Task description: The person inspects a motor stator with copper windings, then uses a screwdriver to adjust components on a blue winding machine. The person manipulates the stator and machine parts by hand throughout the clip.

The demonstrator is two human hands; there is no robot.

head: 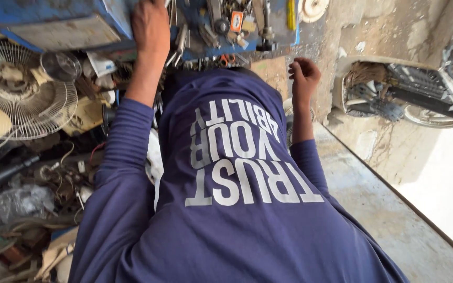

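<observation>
White fan grille at left, motorcycle at right
</observation>
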